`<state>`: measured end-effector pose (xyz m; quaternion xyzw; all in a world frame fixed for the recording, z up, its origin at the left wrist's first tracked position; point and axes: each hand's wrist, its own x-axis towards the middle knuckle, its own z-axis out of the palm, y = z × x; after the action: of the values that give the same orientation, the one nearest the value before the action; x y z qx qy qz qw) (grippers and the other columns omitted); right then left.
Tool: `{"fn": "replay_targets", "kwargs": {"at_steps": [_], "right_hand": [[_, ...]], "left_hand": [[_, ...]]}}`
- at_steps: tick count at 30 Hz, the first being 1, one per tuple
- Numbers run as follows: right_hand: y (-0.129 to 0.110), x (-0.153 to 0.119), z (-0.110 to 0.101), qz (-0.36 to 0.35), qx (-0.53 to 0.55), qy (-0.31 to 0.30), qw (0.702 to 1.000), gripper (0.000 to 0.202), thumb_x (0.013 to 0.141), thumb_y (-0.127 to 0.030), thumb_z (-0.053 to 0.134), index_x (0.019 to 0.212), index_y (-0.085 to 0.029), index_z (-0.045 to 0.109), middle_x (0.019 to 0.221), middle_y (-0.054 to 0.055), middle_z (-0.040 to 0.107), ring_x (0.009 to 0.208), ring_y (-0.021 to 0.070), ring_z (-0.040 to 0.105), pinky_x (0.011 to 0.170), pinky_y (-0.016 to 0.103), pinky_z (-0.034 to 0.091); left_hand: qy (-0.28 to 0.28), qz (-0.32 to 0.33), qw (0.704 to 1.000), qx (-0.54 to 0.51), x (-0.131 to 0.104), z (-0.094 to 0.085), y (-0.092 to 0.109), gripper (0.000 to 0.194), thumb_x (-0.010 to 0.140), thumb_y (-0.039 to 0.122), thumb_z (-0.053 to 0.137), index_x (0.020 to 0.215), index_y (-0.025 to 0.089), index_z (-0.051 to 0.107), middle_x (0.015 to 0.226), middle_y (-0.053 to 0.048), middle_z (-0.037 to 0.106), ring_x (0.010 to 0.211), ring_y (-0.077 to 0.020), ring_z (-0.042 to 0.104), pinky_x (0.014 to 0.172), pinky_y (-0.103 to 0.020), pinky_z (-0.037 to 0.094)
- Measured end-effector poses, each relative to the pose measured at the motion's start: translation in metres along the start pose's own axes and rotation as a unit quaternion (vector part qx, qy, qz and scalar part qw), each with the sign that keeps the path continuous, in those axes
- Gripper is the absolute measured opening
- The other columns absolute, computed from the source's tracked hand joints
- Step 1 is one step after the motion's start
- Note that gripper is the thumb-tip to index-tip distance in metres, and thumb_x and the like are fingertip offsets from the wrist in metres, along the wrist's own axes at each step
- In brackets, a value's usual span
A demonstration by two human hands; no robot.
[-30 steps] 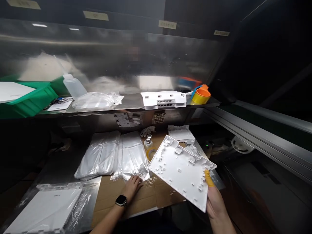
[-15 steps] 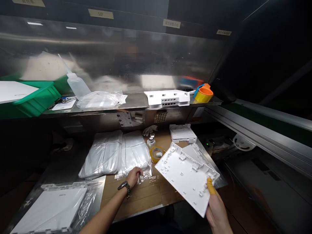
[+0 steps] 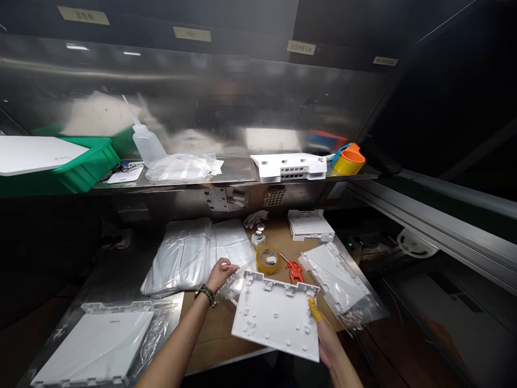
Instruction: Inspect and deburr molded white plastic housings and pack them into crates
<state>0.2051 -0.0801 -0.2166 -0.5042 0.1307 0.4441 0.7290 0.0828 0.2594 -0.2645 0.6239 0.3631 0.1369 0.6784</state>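
In the head view, the white panel (image 3: 277, 318) is held over the near edge of the cardboard (image 3: 210, 345), slightly tilted, its clip-studded face up. The right hand (image 3: 328, 342) grips its 3 o'clock edge, the yellow-wrapped thumb bent over the top; the fingers underneath are hidden by the panel, and the forearm, rising from 5 o'clock, is cut off by the frame. The left hand (image 3: 220, 273) lies at 10 o'clock from the panel, wrist nearly straight, its forearm coming up from 7 o'clock and also cut off. Its thumb and fingertips are pressed together, pinching the edge of a clear bag (image 3: 231, 242), though the thin film is hard to make out there. The panel hides the lower end of the red tool (image 3: 295, 272), just beyond its 12 o'clock edge, beside the tape roll (image 3: 267, 260). At 2 o'clock lies a bagged panel (image 3: 339, 277); at 9 o'clock lies another white panel in film (image 3: 95, 345), its print too blurred to read. The green bin (image 3: 91, 167), far at 10 o'clock, is cut off by the left border. Deep shadow obscures most of 4 o'clock.
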Motion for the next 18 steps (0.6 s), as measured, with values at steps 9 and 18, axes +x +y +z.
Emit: {"fn": "replay_targets", "kwargs": {"at_steps": [9, 18], "right_hand": [[0.021, 0.02, 0.043, 0.054, -0.084, -0.179, 0.979, 0.068, 0.074, -0.064, 0.079, 0.121, -0.015, 0.071, 0.095, 0.013, 0.079, 0.094, 0.0325, 0.075, 0.083, 0.046, 0.058], [0.039, 0.054, 0.065, 0.074, -0.115, -0.154, 0.979, 0.058, 0.061, -0.06, 0.088, 0.093, -0.013, 0.075, 0.071, 0.006, 0.076, 0.067, 0.0238, 0.072, 0.069, 0.036, 0.056]], "left_hand": [[-0.079, 0.023, 0.994, -0.068, -0.003, -0.006, 0.023, 0.016, 0.092, 0.029, 0.07, 0.095, 0.014, 0.066, 0.087, 0.0, 0.068, 0.078, -0.015, 0.068, 0.074, -0.034, 0.059], [-0.151, 0.074, 0.982, 0.083, -0.035, 0.048, -0.027, 0.023, 0.095, 0.037, 0.065, 0.104, 0.015, 0.067, 0.102, -0.005, 0.07, 0.088, -0.018, 0.068, 0.08, -0.038, 0.059]]}}
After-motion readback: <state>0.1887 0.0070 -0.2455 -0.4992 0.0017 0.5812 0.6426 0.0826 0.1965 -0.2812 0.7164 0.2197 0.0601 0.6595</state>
